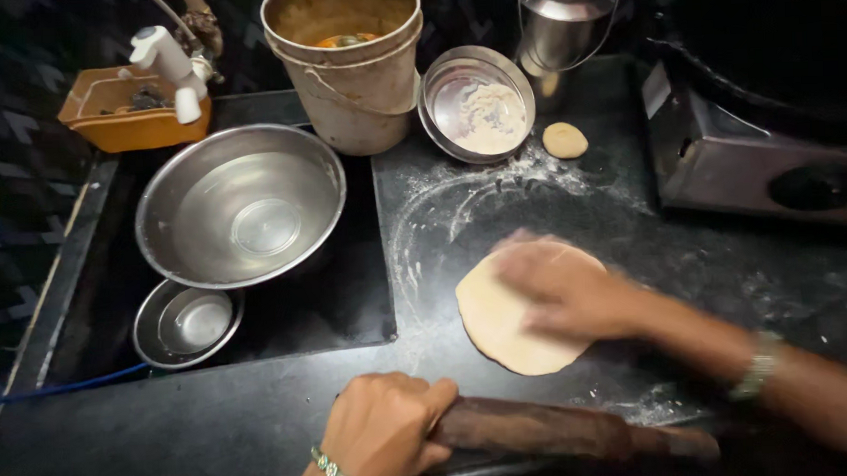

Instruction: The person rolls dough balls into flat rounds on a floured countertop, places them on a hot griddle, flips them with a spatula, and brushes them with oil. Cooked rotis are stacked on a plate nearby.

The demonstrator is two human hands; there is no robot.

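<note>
A flat round of rolled dough (502, 327) lies on the floured black counter (261, 422). My right hand (561, 288), blurred by motion, lies palm down on top of the dough, fingers spread. My left hand (383, 429) grips the left end of a dark wooden rolling pin (562, 430), which lies across the counter's near edge. A small dough ball (565, 140) sits farther back on the counter, near a steel plate of flour (476, 103).
A sink at the left holds a large steel bowl (241, 205) and a small steel bowl (186, 323). Behind stand a dirty bucket (350, 62), a steel can (561, 22), an orange tray (128, 109) and a white tap (169, 64). A gas stove (768, 151) stands at the right.
</note>
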